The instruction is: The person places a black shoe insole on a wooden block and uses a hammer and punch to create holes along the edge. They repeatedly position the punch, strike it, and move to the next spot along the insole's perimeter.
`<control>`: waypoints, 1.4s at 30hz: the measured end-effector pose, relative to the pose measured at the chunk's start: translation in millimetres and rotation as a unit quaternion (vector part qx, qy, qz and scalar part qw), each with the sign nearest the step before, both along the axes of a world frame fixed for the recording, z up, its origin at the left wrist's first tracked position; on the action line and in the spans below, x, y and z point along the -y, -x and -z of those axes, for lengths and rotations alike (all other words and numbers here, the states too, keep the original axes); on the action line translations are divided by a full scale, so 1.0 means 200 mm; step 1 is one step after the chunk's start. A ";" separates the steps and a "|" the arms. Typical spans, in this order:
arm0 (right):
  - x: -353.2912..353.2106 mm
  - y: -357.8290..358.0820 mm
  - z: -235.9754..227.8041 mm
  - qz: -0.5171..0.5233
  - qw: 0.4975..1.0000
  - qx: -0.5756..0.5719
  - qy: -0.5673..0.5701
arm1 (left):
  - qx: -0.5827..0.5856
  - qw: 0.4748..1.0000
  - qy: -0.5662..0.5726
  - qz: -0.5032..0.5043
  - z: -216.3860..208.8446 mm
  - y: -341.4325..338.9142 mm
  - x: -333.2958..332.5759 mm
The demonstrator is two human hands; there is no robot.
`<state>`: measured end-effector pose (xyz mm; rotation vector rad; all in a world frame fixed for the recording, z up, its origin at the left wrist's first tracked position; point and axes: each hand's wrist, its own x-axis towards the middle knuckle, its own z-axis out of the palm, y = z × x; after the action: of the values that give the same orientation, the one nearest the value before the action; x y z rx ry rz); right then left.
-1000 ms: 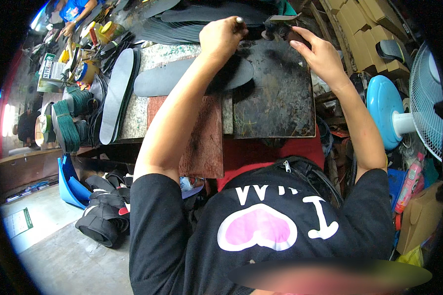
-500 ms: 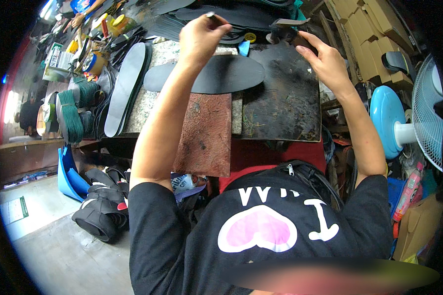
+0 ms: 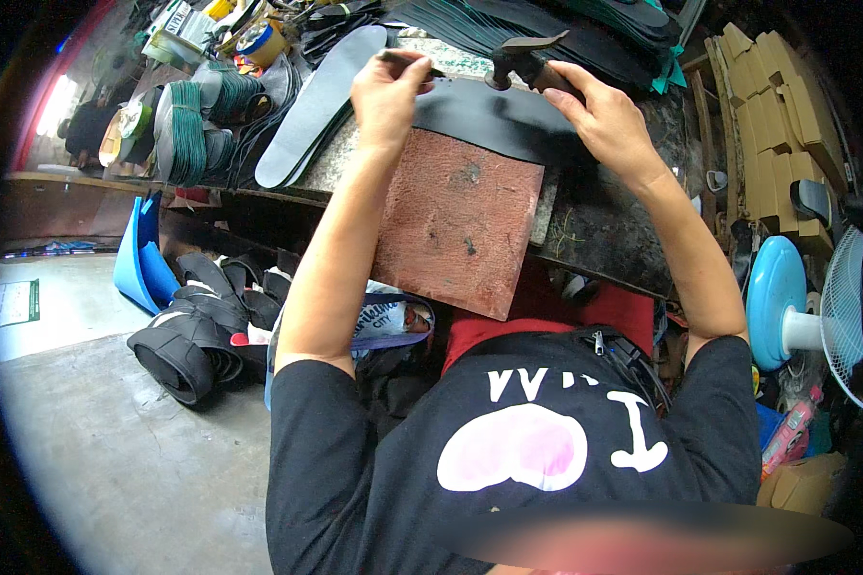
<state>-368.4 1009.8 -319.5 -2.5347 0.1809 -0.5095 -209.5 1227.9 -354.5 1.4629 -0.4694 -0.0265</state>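
My left hand point(image 3: 390, 101) is closed on a short dark rod that looks like a punch point(image 3: 393, 60), over the left end of a black sole-shaped sheet point(image 3: 499, 120). My right hand point(image 3: 604, 115) grips the handle of a hammer point(image 3: 518, 65), its head raised above the sheet. The hammer stands apart from the rod, to its right. Beneath the sheet's near edge lies a worn reddish board point(image 3: 460, 220), which juts past the table's front. My fingers hide part of the rod.
On the left, stacked grey soles point(image 3: 321, 110) lie beside rolls of green cord point(image 3: 187, 134). More black sheets point(image 3: 547, 24) are piled at the back. A blue and white fan point(image 3: 777, 302) stands right, below cardboard boxes point(image 3: 777, 125). Black padded pieces point(image 3: 187, 335) sit on the floor.
The view has shifted, so the table sits higher and tilted. My hands have come closer together, bringing the hammer nearer the rod. The rod has turned in my left hand.
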 end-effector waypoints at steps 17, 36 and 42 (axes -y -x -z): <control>-0.04 0.06 -0.37 -0.108 0.963 0.242 -0.054 | 0.127 0.979 -0.160 -0.015 0.03 -0.01 0.09; -0.02 0.03 -0.03 0.022 0.985 0.025 0.169 | -0.041 0.999 -0.012 -0.026 0.08 0.04 0.14; -0.07 0.14 -0.42 -0.075 0.962 0.264 0.004 | 0.072 0.986 -0.123 -0.085 0.06 0.07 0.17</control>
<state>-396.1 1023.8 -234.5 -2.2981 -0.2090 -1.0943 -224.1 1194.8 -366.8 1.7519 -0.4681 0.1628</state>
